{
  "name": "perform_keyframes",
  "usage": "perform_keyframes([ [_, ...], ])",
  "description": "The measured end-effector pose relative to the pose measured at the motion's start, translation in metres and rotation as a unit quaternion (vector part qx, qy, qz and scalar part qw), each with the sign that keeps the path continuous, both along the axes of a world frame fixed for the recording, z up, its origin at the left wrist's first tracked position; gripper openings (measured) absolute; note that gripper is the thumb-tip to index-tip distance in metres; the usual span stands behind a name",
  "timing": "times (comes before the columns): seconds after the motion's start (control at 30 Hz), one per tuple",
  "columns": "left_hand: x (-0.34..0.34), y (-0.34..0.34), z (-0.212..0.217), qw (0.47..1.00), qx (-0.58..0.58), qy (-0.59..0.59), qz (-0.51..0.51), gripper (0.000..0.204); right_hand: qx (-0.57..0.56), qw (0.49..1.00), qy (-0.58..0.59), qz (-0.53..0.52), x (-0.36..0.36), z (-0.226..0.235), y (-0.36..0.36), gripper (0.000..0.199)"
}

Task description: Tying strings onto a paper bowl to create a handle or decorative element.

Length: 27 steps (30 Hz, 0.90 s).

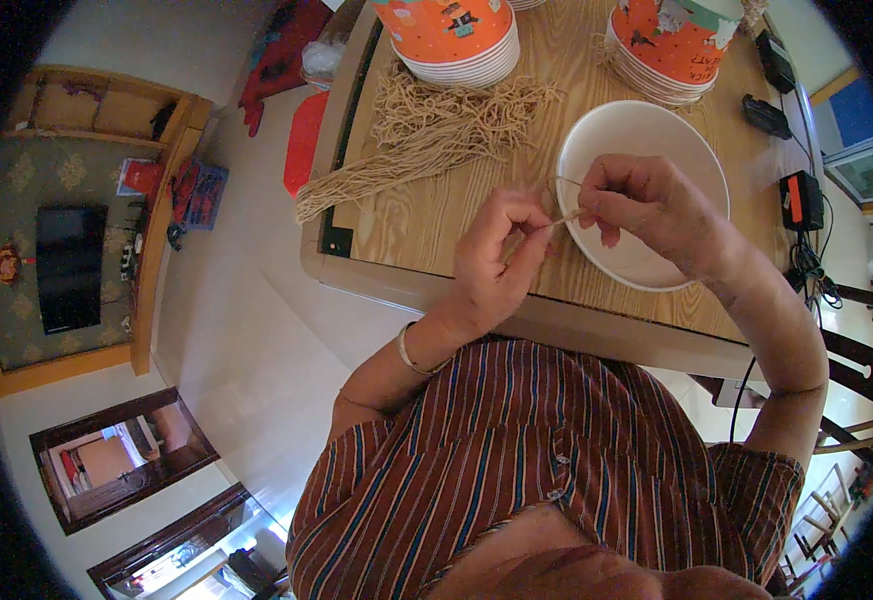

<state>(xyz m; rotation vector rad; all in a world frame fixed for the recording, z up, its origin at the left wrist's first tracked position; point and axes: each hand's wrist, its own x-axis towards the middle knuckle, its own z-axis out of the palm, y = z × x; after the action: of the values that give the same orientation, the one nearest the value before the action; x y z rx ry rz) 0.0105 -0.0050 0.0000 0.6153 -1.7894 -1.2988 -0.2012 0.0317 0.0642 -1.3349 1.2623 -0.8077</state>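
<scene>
A short piece of tan cord (567, 217) is stretched between my two hands at the near edge of the wooden table. My left hand (496, 255) pinches one end between thumb and forefinger. Over the bowl, my right hand (651, 205) is closed on the other end, with a thin strand showing beside its fingertips. Under the right hand is a large white paper bucket (698, 140), its open mouth facing up. Just beyond my left hand lies a loose bundle of tan cords (426, 150), straight at its left end and tangled toward the right.
Two stacks of orange printed paper buckets, a left stack (456, 50) and a right stack (661, 55), stand at the far side of the wooden table (406, 235). Black adapters and cables (804, 205) lie along the right edge. A red sheet (304, 145) shows beyond the left edge.
</scene>
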Motion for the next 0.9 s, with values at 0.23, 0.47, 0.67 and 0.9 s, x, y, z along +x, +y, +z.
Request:
perform_keyframes([
  [0.23,0.000,-0.003,-0.009,0.981,-0.183,-0.058,0.022,0.020,0.022,0.997,-0.076,-0.014,0.006,0.008,0.003,0.017],
  [0.47,-0.009,0.005,-0.017,0.996,-0.088,-0.018,0.017,0.017,-0.016,0.999,-0.033,-0.019,0.016,0.013,0.011,0.010],
  [0.67,-0.007,0.005,-0.007,0.996,-0.073,-0.044,0.009,0.013,-0.197,0.963,0.184,0.022,0.017,0.012,0.012,0.003],
  [0.9,0.002,-0.001,0.004,0.995,-0.084,-0.018,0.043,0.021,-0.154,0.983,0.098,-0.018,0.019,0.017,0.007,0.012],
])
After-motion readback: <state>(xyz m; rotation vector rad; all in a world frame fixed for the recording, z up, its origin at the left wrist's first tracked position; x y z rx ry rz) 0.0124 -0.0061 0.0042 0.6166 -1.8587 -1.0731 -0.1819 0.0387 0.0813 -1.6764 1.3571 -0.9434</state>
